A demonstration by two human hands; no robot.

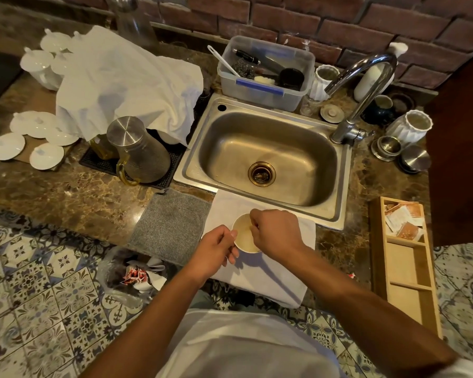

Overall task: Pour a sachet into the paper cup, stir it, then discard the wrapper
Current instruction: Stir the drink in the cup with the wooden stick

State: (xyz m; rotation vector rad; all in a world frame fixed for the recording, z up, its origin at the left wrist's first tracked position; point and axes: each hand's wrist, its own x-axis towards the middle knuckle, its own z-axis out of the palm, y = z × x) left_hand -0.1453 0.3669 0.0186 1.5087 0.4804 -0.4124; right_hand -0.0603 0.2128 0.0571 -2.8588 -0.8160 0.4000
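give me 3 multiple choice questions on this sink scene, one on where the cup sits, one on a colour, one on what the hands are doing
1. Where does the paper cup stand?
A. in the sink basin
B. on the white cloth in front of the sink
C. in the wooden organiser

2. What colour is the mat left of the white cloth?
A. grey
B. red
C. green

3. What is the left hand doing?
A. resting in the sink
B. gripping the tap
C. holding the cup's side

Answers:
1. B, the cup sits on the cloth, before the sink.
2. A, the grey mat lies beside the cloth.
3. C, its fingers wrap the cup while the right hand is closed above the rim.
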